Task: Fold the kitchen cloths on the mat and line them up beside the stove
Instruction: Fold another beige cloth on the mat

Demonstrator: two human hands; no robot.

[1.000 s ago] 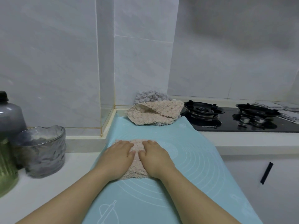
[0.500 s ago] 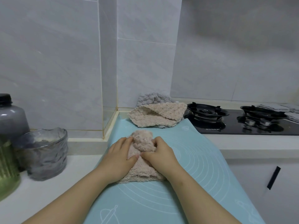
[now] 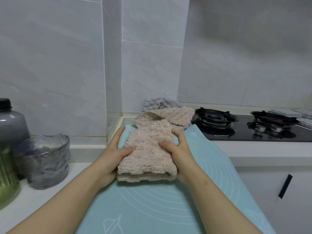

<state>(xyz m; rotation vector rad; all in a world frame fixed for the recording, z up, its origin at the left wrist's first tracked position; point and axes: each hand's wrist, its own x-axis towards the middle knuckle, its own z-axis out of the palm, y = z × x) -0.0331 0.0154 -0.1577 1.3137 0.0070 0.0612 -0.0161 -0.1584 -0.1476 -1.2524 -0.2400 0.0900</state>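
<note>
Head view: a folded beige fluffy cloth is gripped from both sides over the light blue silicone mat. Its left edge is pinched by the left hand, thumb on top, and its right edge by the right hand likewise, so the cloth lies between the palms. Behind it, a loose beige cloth and a grey cloth are seen at the mat's far end, just beside the black gas stove.
</note>
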